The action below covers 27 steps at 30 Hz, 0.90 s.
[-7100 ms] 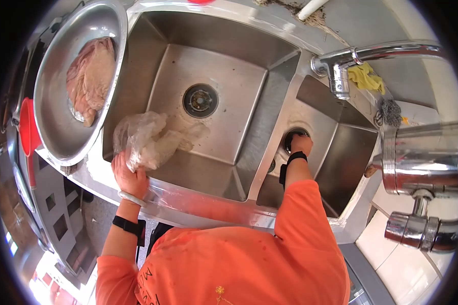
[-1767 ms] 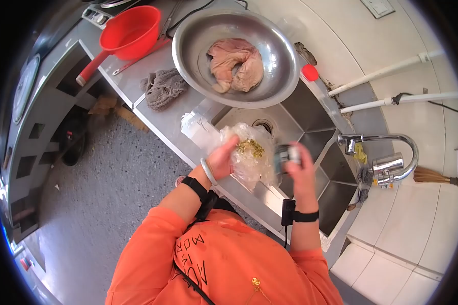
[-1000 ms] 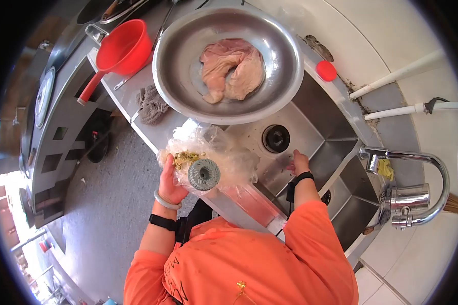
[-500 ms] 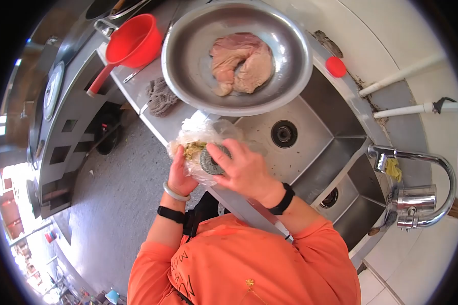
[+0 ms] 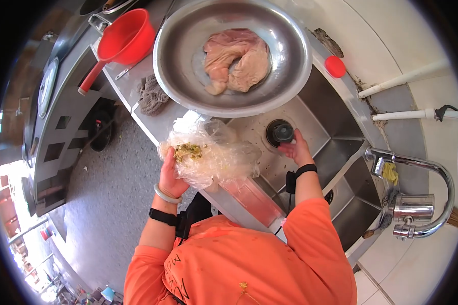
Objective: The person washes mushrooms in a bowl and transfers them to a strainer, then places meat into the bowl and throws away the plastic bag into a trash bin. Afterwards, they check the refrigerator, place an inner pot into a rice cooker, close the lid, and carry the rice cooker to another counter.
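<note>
Held above the near edge of the sink, the crumpled clear plastic bag (image 5: 221,157) appears loosely gathered, translucent and wrinkled, with glossy highlights along its folds; a small moist clump of yellow-green and brown scraps (image 5: 189,151) lies on its left part. My left hand (image 5: 172,178) grips the bag at its left end, the thumb against the outer edge and the other fingers hidden beneath the plastic. My right hand (image 5: 297,149) reaches into the larger stainless-steel basin (image 5: 310,119), its fingers at the rim of a dark round drain piece (image 5: 281,133); I cannot tell whether they pinch it or only touch it. Beyond the bag, a wide oval silver metal bowl (image 5: 177,84) overhangs the basin and contains a curved piece of pale pink raw meat (image 5: 244,61) with wrinkled skin. To the left of the bowl, a grey-brown textured cloth (image 5: 152,95) and a red plastic dipper (image 5: 127,38) rest on the surface (image 5: 164,124). A round red cap (image 5: 335,66) sits on the sink's far ledge, and a curved chrome faucet (image 5: 445,178) stands at the right.
</note>
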### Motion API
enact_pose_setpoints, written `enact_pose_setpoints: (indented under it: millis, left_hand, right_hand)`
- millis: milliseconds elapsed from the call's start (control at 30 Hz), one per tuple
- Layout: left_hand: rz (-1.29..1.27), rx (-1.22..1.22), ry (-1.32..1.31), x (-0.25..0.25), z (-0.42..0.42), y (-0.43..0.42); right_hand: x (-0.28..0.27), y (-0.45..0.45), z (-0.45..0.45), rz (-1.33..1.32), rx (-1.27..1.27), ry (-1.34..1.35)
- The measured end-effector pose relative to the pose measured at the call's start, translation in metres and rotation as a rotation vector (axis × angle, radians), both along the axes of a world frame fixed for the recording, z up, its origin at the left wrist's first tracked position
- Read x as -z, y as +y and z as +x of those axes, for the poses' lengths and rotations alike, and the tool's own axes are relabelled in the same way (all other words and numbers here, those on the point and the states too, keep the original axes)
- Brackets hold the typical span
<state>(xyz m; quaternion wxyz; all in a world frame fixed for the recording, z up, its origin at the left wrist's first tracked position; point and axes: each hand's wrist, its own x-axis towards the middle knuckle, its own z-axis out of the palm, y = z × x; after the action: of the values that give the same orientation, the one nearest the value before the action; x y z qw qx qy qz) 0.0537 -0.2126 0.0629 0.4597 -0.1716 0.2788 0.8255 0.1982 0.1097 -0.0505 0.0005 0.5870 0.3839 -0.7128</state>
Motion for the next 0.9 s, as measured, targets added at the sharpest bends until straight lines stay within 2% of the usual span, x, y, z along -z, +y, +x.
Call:
enact_pose_setpoints:
  millis: [33, 100, 133, 200, 267, 300, 367, 400, 467, 500, 600, 633, 667, 733, 867, 900]
  left_hand:
    - [-0.002, -0.005, 0.003, -0.002, 0.001, 0.001]
    - [-0.01, -0.013, 0.025, -0.006, 0.0, 0.002]
    - [-0.01, -0.015, 0.024, -0.006, 0.001, 0.001]
    - [0.01, 0.013, 0.045, -0.006, 0.003, 0.001]
    - [0.014, 0.012, 0.061, -0.006, 0.004, 0.002]
    - [0.014, 0.005, 0.078, -0.007, 0.005, 0.001]
    - [0.039, -0.006, 0.054, -0.006, 0.007, 0.0]
    - [0.071, 0.01, 0.02, -0.006, 0.008, 0.0]
    - [0.097, -0.01, 0.04, -0.014, 0.01, -0.001]
    - [0.126, 0.007, 0.038, -0.019, 0.011, 0.0]
    - [0.171, 0.002, 0.057, -0.039, 0.011, -0.004]
    - [0.179, 0.004, 0.066, -0.044, 0.01, -0.008]
    - [0.185, 0.005, 0.076, -0.048, 0.01, -0.014]
    - [0.16, -0.042, 0.128, -0.055, 0.007, -0.03]
    - [0.062, -0.084, 0.256, -0.057, 0.002, -0.065]
    - [0.016, -0.08, 0.295, -0.056, 0.0, -0.073]
  right_hand:
    - [0.015, -0.001, 0.007, -0.002, -0.005, 0.003]
    - [0.053, 0.001, 0.023, 0.248, -0.388, -0.313]
    - [0.05, -0.004, 0.024, 0.247, -0.391, -0.313]
    - [0.044, -0.018, 0.026, 0.066, -0.654, -0.292]
    - [0.005, -0.04, 0.014, -0.171, -0.681, -0.155]
    - [0.008, -0.05, 0.007, -0.17, -0.702, -0.146]
    - [0.012, -0.065, -0.008, -0.364, -0.53, 0.023]
    - [0.011, -0.068, -0.016, -0.36, -0.561, 0.029]
    - [-0.005, -0.073, -0.03, -0.309, -0.631, 0.404]
    - [-0.014, -0.074, -0.035, -0.3, -0.654, 0.406]
    - [-0.063, -0.076, -0.048, -0.082, -0.515, 0.585]
    - [-0.089, -0.081, -0.053, 0.026, -0.376, 0.562]
    - [-0.108, -0.084, -0.055, 0.032, -0.409, 0.57]
    - [-0.142, -0.091, -0.059, 0.372, -0.328, 0.493]
    - [-0.227, -0.172, -0.089, 0.448, -0.268, 0.573]
    - [-0.238, -0.203, -0.102, 0.694, -0.356, 0.647]
